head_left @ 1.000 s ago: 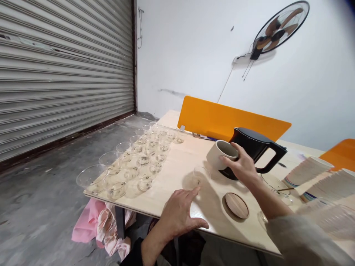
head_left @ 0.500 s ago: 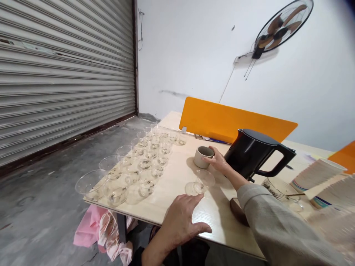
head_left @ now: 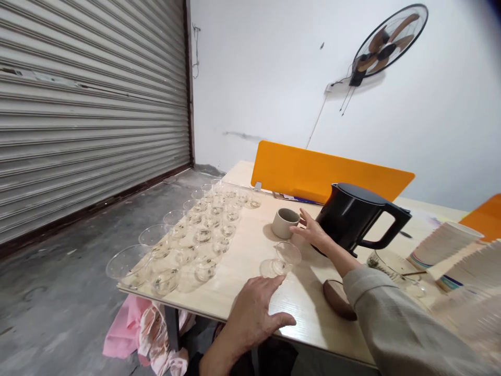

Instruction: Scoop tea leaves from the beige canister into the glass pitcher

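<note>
A small grey-beige ceramic cup [head_left: 282, 227] stands upright on the table. My right hand [head_left: 313, 231] is at its right side, fingers parted and no longer wrapped on the rim; whether a fingertip still touches is hard to tell. Close to the table's front edge, my left hand [head_left: 256, 309] hovers with thumb and fingers spread, holding nothing. Just beyond its fingertips is a clear plastic cup [head_left: 288, 254]. Right behind my right hand stands a black electric kettle [head_left: 352, 216], its handle pointing right. A round brown wooden piece [head_left: 338, 300] lies below my right forearm.
Rows of clear cups [head_left: 203, 235] with dark bits inside cover the table's left side. An orange divider [head_left: 329, 169] runs along the back. At right are a glass jug [head_left: 391, 266] and stacked paper cups [head_left: 444, 245]. Pink cloth [head_left: 127, 324] lies below the table.
My right hand has loosened from the ceramic cup and drawn slightly to the right, its fingers opening. The cup stays on the table. My left hand keeps its spread pose.
</note>
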Motion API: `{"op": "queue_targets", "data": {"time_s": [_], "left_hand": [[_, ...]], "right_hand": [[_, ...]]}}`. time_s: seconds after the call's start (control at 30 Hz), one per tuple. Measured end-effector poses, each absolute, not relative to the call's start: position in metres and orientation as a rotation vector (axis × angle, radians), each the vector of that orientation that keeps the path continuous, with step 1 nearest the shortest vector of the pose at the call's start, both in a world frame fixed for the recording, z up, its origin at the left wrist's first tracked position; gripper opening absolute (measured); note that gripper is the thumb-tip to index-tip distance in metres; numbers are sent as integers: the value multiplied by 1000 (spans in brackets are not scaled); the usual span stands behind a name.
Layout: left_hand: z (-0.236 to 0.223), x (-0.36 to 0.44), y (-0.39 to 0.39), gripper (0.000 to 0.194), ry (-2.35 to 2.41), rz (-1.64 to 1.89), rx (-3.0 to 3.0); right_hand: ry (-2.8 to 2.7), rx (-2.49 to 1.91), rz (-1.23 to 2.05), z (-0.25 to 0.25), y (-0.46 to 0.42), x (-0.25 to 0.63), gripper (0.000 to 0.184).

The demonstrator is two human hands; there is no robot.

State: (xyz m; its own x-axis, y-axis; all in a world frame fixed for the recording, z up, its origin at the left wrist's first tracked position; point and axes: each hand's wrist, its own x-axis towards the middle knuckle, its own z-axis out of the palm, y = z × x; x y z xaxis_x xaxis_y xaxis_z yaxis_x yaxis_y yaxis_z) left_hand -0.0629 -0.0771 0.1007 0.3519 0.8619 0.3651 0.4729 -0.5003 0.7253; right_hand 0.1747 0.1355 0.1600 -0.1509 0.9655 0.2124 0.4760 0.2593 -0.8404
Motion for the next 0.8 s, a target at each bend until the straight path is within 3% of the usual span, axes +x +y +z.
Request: {"op": "queue_targets", "data": {"time_s": [0.23,0.37,0.57,0.8], "left_hand": [[97,-65,-74,65,1302,1098,1975],[98,-58,-70,70,1418,962,2044],[106,-46,-71,67,1500,768,2091],[103,-47,-72,60,1436,788,2188]], "right_hand": [[-1735,-1376,697,186,85,192,101],[-1721,-1385,740,188,49,207,91],[-1662,-1437,800,176,11,219,86],[-1605,-1418,724,177,-15,241,81]]}}
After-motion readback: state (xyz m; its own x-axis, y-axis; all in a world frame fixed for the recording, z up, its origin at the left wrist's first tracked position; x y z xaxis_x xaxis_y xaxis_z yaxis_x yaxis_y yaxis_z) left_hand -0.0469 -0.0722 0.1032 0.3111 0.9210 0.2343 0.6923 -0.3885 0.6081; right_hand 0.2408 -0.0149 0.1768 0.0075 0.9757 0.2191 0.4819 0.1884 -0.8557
